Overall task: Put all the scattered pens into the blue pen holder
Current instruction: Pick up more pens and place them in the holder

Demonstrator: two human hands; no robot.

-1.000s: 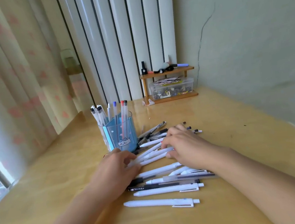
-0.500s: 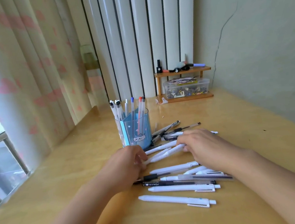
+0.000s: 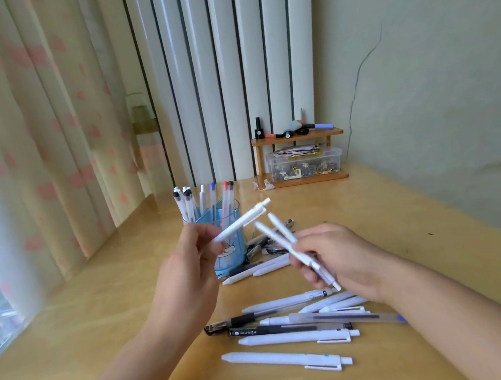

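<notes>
The blue pen holder (image 3: 232, 245) stands on the wooden table with several pens upright in it, partly hidden behind my left hand. My left hand (image 3: 190, 272) is raised in front of it and pinches one white pen (image 3: 242, 220), which tilts up to the right. My right hand (image 3: 335, 258) is lifted above the table to the right and grips two white pens (image 3: 286, 244) that cross each other. Several white and black pens (image 3: 290, 333) lie scattered on the table below my hands, and more pens (image 3: 264, 266) lie beside the holder's base.
A small wooden shelf (image 3: 297, 136) with a clear plastic box (image 3: 304, 163) stands at the back against the radiator. Curtains hang along the left. The table edge (image 3: 70, 282) runs diagonally on the left side, with a window below it.
Both hands have risen off the table. The left hand now holds one white pen and the right hand two, taken from the pile by the holder.
</notes>
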